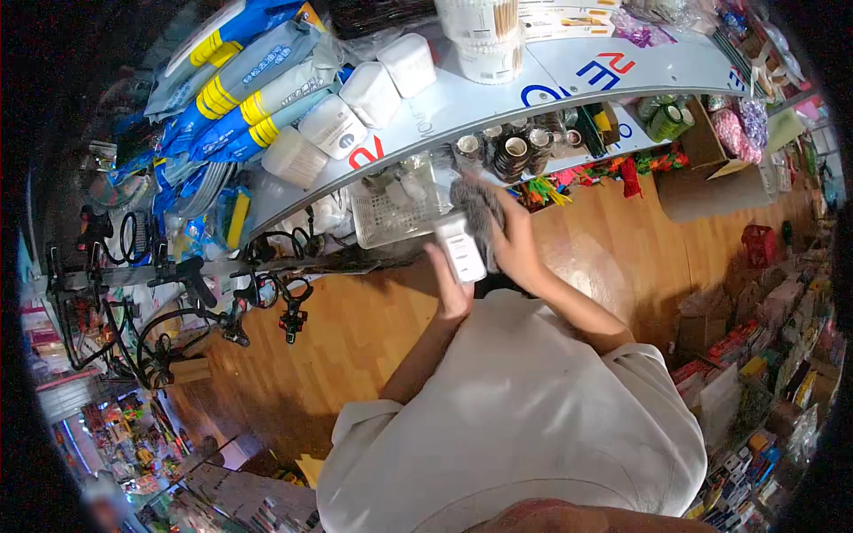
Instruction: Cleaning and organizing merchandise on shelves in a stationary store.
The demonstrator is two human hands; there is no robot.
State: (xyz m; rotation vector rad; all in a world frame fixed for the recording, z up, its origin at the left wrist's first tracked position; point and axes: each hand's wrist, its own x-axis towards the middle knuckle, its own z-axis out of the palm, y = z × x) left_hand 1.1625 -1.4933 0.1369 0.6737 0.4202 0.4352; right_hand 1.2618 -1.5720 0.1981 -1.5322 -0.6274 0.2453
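Note:
My left hand (453,286) holds a small white plastic box (461,250) from its left side and below; the box has printed writing on its face. A grey cloth (477,212) is in my right hand (516,243) and lies against the box's right side. Both hands are in front of my body, just below the shelf edge. On the upper shelf (426,143), similar white boxes (370,94) stand in a slanting row, one of them a clear-sided box of toothpicks or swabs (294,158). Round white tubs of sticks (490,60) stand to their right.
Blue and grey packs (250,86) lie at the upper left. Beneath the upper shelf are a white plastic basket (393,216), rolls of dark tape (513,156) and a cardboard box (706,143). Black straps and cords (193,283) hang at the left. Stacked goods (766,333) line the right.

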